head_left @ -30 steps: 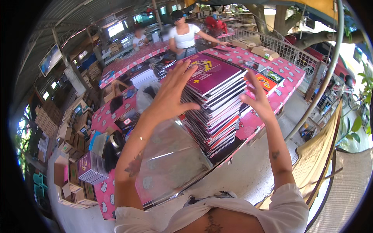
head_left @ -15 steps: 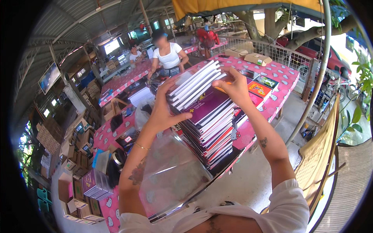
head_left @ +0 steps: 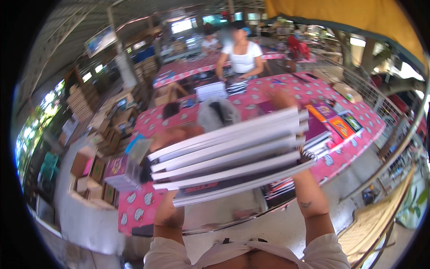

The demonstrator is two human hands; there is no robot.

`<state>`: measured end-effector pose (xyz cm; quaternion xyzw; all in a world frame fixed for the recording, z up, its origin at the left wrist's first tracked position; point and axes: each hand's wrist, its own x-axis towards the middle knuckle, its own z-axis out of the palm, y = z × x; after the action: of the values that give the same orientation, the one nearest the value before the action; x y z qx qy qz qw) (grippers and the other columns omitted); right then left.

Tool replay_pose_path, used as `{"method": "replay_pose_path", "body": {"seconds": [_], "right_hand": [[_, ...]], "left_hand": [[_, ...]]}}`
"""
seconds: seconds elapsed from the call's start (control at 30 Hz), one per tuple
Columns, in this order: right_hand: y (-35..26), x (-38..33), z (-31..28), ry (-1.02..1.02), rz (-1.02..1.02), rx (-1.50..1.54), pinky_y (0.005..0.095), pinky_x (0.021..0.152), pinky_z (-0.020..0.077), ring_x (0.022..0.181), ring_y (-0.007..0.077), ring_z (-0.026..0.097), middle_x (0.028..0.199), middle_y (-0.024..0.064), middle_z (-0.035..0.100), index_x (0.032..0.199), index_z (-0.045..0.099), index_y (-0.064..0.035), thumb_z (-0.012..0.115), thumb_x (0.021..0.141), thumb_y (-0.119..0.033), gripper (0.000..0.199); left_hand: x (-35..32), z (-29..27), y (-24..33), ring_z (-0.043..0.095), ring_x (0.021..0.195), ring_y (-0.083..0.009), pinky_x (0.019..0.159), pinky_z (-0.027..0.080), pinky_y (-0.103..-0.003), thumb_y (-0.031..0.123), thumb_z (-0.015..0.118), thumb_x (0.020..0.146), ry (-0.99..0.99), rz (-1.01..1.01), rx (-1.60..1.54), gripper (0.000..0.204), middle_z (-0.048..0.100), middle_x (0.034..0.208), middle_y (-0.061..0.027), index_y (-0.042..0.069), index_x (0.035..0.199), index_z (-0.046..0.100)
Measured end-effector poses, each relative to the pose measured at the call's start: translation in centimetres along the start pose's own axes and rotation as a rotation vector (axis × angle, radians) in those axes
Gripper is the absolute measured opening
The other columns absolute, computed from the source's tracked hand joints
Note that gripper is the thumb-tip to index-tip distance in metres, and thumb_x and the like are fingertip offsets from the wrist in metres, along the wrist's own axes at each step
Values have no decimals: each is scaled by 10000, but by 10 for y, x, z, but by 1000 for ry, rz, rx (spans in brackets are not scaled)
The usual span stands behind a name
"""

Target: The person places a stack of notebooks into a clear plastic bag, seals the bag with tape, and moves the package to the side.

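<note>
Between my two hands is a lifted stack of several notebooks [head_left: 228, 150], tilted, their white page edges facing me. A spiral binding shows at its right end, and the lowest notebook has a dark cover. My left hand [head_left: 174, 136] is closed around the stack's far left side, its fingers partly hidden. At the far right side, my right hand [head_left: 283, 102] grips the stack, blurred by motion. Behind and below it stands the larger pile of purple and dark notebooks [head_left: 315, 130], mostly covered from view. A clear plastic sheet [head_left: 224, 215] lies at the near table edge.
The pink patterned table [head_left: 179, 117] carries colourful notebooks [head_left: 341, 127] at right, a plastic bag [head_left: 212, 114] mid-table and purple notebooks [head_left: 117, 172] at left. A person in white [head_left: 242, 56] stands across it beside white-edged books [head_left: 211, 91]. Cardboard boxes [head_left: 96, 179] fill the left floor.
The notebooks in my hands have come off the pile and moved nearer to me, turning more level. My view has swung left. The pile now sits farther right behind them.
</note>
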<state>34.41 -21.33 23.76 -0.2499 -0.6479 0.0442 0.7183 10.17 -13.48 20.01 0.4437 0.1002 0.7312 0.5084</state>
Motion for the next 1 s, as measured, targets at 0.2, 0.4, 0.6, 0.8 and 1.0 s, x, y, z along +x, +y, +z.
{"method": "replay_pose_path", "body": {"seconds": [0.2, 0.4, 0.6, 0.8, 1.0], "right_hand": [[73, -123, 168, -150, 602, 460, 355, 963, 460, 1082, 196, 589, 1155, 124, 602, 1308, 419, 18, 957, 600, -213, 918], [124, -213, 358, -417, 633, 562, 342, 983, 449, 1132, 190, 573, 1211, 105, 583, 1332, 424, -6, 918, 673, -200, 847], [130, -282, 469, -547, 791, 699, 363, 1037, 413, 1200, 209, 537, 1252, 106, 569, 1373, 407, -6, 933, 646, -248, 929], [149, -305, 495, -486, 865, 676, 375, 1036, 417, 1218, 218, 525, 1291, 114, 549, 1393, 382, -17, 926, 653, -242, 945], [144, -305, 475, -556, 744, 639, 372, 1060, 390, 1250, 219, 495, 1329, 109, 524, 1473, 313, -52, 932, 629, -203, 1057]], "left_hand": [[-65, -152, 66, 652, 826, -158, 714, 542, -313, -61, 712, 683, -24, -330, 554, 428, 692, 965, -91, -32, 1098, 611], [-70, -296, 152, 660, 868, -153, 765, 557, -313, -86, 723, 666, 191, -466, 867, 478, 690, 977, -88, -24, 1126, 608], [-117, -457, 152, 617, 1006, -179, 873, 518, -330, -56, 769, 676, 247, -392, 725, 707, 626, 1158, -88, 9, 1315, 472], [-122, -503, 126, 524, 1200, -212, 991, 473, -361, -38, 794, 699, 320, -556, 586, 965, 535, 1298, -112, 29, 1472, 219], [-117, -497, 136, 563, 1156, -215, 995, 475, -356, -16, 826, 698, 128, -539, 662, 951, 547, 1285, -123, 25, 1442, 235]]}}
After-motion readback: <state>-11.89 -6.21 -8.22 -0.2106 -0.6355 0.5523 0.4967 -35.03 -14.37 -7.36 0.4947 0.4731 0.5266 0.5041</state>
